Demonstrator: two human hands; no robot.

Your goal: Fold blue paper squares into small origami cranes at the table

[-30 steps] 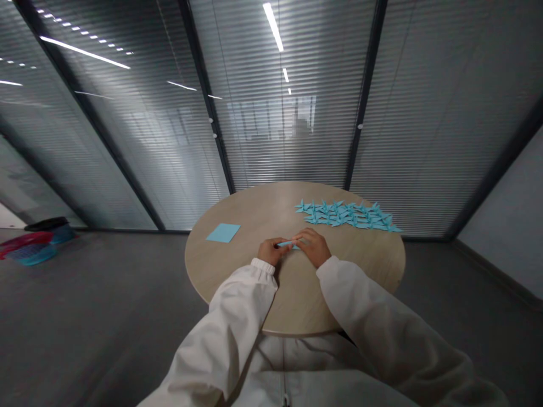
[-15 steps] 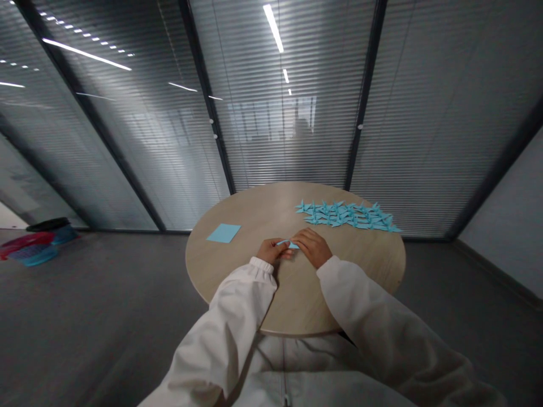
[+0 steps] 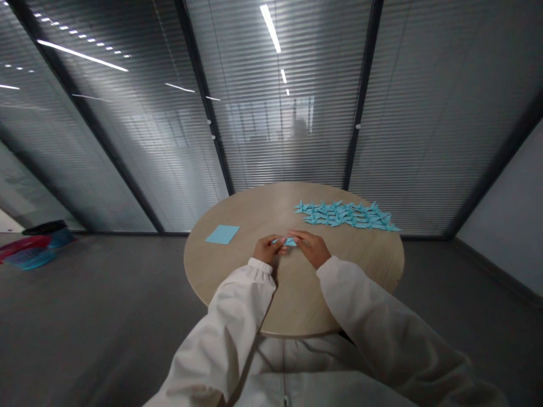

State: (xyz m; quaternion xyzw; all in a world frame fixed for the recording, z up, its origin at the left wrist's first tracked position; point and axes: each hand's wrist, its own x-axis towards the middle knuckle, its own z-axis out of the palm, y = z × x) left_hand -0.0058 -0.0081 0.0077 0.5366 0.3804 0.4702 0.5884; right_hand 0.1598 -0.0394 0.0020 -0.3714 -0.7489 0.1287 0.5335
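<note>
Possibly the small blue paper [image 3: 290,242], between both hands over one round table [image 3: 297,305], could crease crookedly if the left hand [image 3: 266,249], pinching it, slips; the right hand [image 3: 313,249] meets its edge, grip unclear; one flat sheet [image 3: 223,234], paper birds [image 3: 348,215] too bunched to count

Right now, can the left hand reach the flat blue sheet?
Probably yes: only tabletop shows between the left hand and the flat blue sheet, though that hand holds a folded blue piece.
</note>
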